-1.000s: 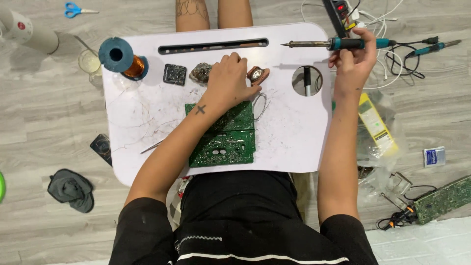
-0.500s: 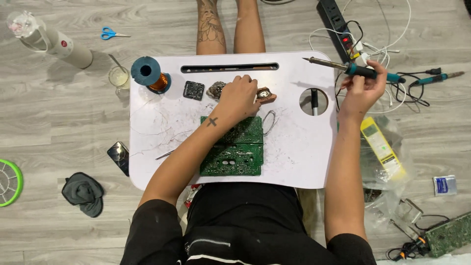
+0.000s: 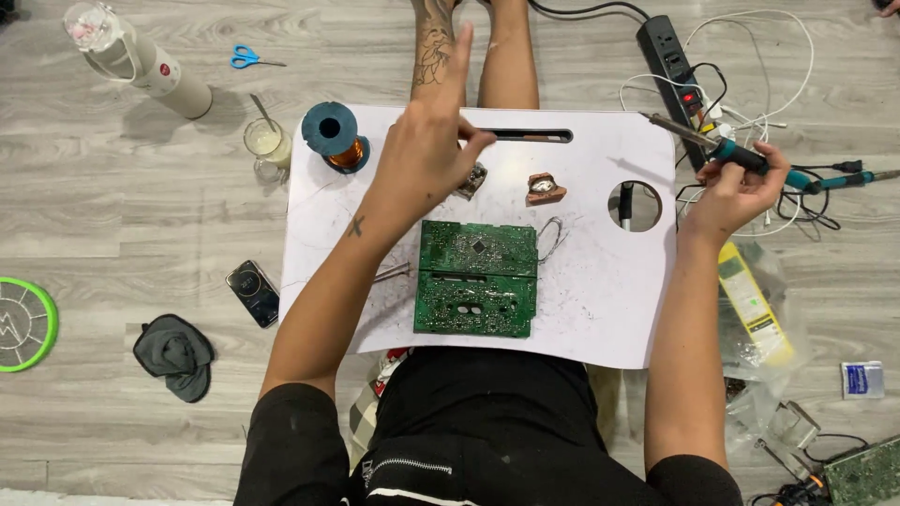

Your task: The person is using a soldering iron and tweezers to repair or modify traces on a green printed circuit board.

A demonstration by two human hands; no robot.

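Right hand point(image 3: 736, 192) grips soldering iron point(image 3: 717, 145) clear off desk point(image 3: 600, 309), left hand point(image 3: 427, 155) empty, fingers spread wide above small component point(image 3: 472, 181)

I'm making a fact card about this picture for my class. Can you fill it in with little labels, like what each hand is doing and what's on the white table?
Left hand: left hand raised above the white lap table, fingers spread, holding nothing that shows
Right hand: right hand, grip closed on the teal-handled soldering iron
Middle of table: green circuit board
Table's far side: spool of copper wire, small brown part
Floor, left: blue scissors, phone, grey cloth
Floor, right: black power strip
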